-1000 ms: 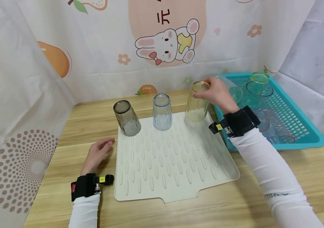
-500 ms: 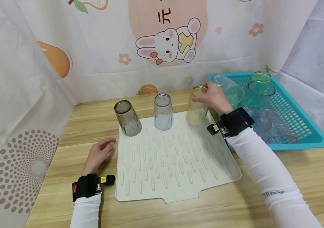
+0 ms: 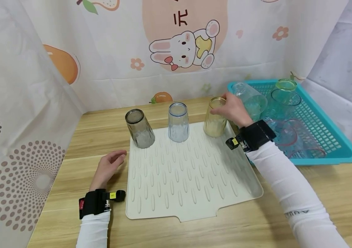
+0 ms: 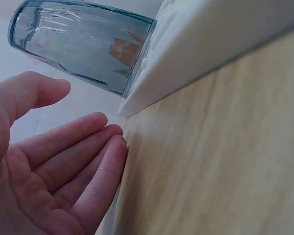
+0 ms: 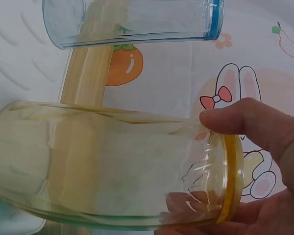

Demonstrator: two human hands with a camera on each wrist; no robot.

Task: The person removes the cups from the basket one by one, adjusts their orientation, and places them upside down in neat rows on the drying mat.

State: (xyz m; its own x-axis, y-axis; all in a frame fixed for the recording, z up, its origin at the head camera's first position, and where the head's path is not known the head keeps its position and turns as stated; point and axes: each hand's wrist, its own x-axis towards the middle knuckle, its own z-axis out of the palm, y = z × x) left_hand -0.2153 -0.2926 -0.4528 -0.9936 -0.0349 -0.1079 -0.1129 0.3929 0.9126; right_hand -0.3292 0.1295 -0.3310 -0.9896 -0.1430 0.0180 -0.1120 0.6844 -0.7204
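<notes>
At the mat's back right corner my right hand (image 3: pixel 235 109) pinches a yellow drinking glass (image 3: pixel 214 122) near its upturned base. The right wrist view shows the thumb (image 5: pixel 225 117) on one side of this yellow-ringed base and fingers on the other. The glass stands upside down, mouth at the beige drying mat (image 3: pixel 191 175). A blue-tinted glass (image 3: pixel 178 125) and a grey glass (image 3: pixel 141 132) also stand inverted along the mat's back edge. My left hand (image 3: pixel 107 168) rests on the table just left of the mat, fingers loosely bent and holding nothing.
A turquoise basket (image 3: pixel 346 151) at the right holds several glasses, among them a green-based one (image 3: pixel 286 84), a clear one lying tilted (image 3: pixel 250 98) and pink-rimmed ones. The wooden table (image 3: pixel 101 127) ends at a printed curtain (image 3: pixel 110 89) behind.
My right hand has lowered the yellow glass slightly toward the mat and still holds its base. The left hand stays in place.
</notes>
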